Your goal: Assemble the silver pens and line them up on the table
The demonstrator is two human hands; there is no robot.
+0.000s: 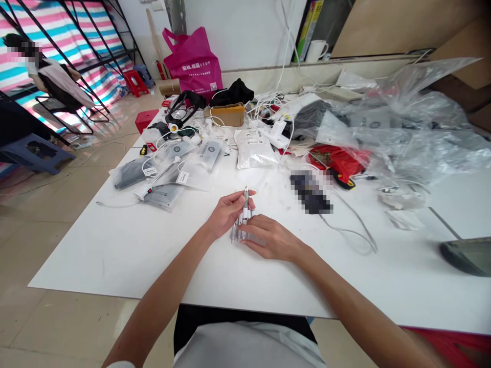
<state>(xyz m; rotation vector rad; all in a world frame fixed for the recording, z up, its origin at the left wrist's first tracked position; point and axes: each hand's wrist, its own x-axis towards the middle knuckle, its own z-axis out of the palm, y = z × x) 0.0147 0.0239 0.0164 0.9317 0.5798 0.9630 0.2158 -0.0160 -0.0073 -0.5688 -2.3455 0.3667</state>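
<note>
Near the middle of the white table [153,255], my left hand [227,212] pinches a slim white-and-grey pen [246,198] between thumb and fingers. Its silvery tip points up and away from me. Close beside it, my right hand [271,237] is curled over a clear plastic sleeve [235,235]. More white pen-like bodies show at the sleeve's upper end, partly hidden by my fingers. How far the pen sits inside the sleeve, I cannot tell.
Beyond my hands lie a white packet [253,149] and flat grey packages [166,194]. A phone-like dark thing [311,191], blurred out, has a cable. Clear plastic bags [414,138] heap at right, a pink bag [194,64] stands behind. A person [61,84] sits far left.
</note>
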